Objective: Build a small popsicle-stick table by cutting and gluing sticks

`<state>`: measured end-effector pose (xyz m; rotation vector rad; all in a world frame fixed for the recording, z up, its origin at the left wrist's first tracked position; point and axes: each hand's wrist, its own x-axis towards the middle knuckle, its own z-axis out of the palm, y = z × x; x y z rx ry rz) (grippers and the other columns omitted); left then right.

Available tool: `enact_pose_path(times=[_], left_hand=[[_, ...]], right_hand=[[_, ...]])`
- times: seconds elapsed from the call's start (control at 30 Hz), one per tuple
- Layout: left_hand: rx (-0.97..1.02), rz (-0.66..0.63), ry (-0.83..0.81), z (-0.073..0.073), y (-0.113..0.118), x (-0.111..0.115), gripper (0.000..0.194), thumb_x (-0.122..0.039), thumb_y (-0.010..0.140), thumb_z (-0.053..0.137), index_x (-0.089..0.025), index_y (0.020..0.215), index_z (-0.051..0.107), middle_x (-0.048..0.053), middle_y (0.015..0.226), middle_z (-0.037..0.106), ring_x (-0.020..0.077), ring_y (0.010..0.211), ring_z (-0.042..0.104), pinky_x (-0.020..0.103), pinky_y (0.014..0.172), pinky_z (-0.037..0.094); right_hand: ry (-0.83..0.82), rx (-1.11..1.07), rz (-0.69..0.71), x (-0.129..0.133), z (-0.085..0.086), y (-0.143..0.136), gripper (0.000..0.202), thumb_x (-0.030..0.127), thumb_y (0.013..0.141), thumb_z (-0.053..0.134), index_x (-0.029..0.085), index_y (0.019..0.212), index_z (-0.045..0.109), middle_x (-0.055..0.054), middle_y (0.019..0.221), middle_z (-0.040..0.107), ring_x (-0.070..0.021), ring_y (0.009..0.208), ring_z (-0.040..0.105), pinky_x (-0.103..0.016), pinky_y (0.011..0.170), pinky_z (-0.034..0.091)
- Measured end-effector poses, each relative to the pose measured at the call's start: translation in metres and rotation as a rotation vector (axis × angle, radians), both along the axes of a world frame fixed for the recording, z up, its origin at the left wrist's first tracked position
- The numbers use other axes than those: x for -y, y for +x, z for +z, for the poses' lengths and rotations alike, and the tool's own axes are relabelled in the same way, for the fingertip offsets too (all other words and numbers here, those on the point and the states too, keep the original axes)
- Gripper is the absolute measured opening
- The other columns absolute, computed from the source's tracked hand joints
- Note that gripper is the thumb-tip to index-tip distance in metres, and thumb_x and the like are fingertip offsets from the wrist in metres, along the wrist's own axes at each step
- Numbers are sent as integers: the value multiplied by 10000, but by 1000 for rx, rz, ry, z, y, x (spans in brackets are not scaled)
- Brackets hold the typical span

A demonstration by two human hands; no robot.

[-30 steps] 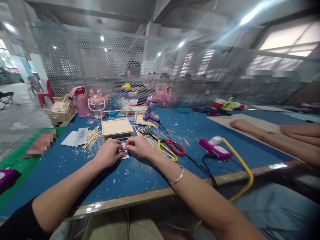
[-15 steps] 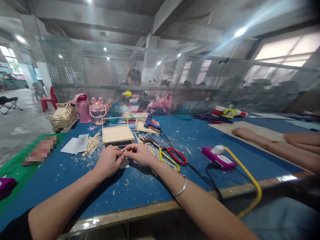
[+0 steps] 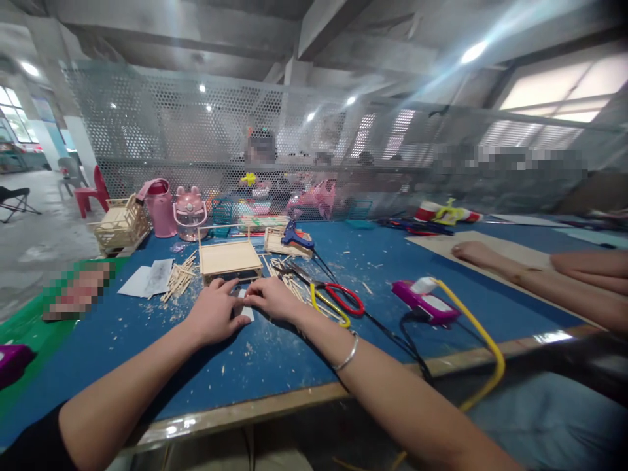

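Observation:
My left hand (image 3: 216,313) rests low over the table just in front of a small bed-like wooden stick frame (image 3: 230,257). Its fingers are stretched forward and its thumb stands apart. My right hand (image 3: 271,298) is beside it, fingertips pinched together near the left fingers; whatever lies in the pinch is too small or hidden to make out. A small white paper (image 3: 246,313) shows between the two hands. Loose wooden sticks (image 3: 290,278) lie just beyond my right hand, next to scissors (image 3: 338,299) with red and yellow handles.
A blue glue gun (image 3: 296,237) lies on another stick piece. More sticks (image 3: 180,278) and papers (image 3: 147,278) are left. A purple power strip (image 3: 424,304) with a yellow cable is right, near another person's arm (image 3: 495,267). Pink bottles (image 3: 161,210) stand behind, before a perforated metal screen (image 3: 186,131).
My left hand's fingers have spread, and its thumb has come away from the pinch. The right fingertips stay pinched. The view has shifted slightly.

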<state>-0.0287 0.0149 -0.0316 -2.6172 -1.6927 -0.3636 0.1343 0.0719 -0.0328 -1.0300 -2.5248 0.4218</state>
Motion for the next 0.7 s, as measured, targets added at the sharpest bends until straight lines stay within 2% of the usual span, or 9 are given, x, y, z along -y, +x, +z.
enact_pose_path(times=[0.23, 0.37, 0.5, 0.6, 0.7], left_hand=[[36, 47, -22, -1, 3, -1, 468, -548, 699, 493, -252, 1035, 628, 107, 1284, 437, 321, 1084, 397, 442, 876, 334], [56, 59, -37, -2, 0, -3, 487, -577, 675, 502, -256, 1015, 639, 115, 1274, 446, 333, 1050, 411, 451, 858, 339], [36, 106, -59, 0, 0, -5, 478, -605, 649, 508, -290, 977, 656, 105, 1239, 470, 332, 1029, 424, 454, 845, 345], [17, 114, -67, 3, 1, -4, 468, -603, 645, 512, -291, 960, 664, 122, 1264, 440, 364, 1083, 386, 482, 841, 341], [-2, 128, -62, 4, 2, -3, 451, -584, 646, 526, -301, 972, 656, 125, 1321, 379, 417, 1184, 270, 544, 854, 301]], right_hand=[[185, 177, 36, -1, 2, 0, 145, 267, 785, 547, 191, 790, 670, -28, 768, 671, -146, 754, 563, -278, 707, 271], [207, 221, 27, 3, 6, -3, 147, 243, 792, 531, 184, 798, 665, -41, 795, 672, -155, 786, 562, -285, 701, 250], [199, 316, 76, 9, 9, -3, 148, 221, 786, 522, 178, 769, 663, -48, 786, 672, -156, 761, 562, -292, 698, 233], [204, 308, 59, 10, 10, -3, 158, 239, 792, 514, 179, 773, 659, -46, 797, 672, -157, 767, 559, -293, 687, 223], [224, 308, 34, 10, 10, -3, 165, 237, 797, 505, 170, 784, 655, -56, 804, 670, -160, 778, 558, -294, 683, 218]])
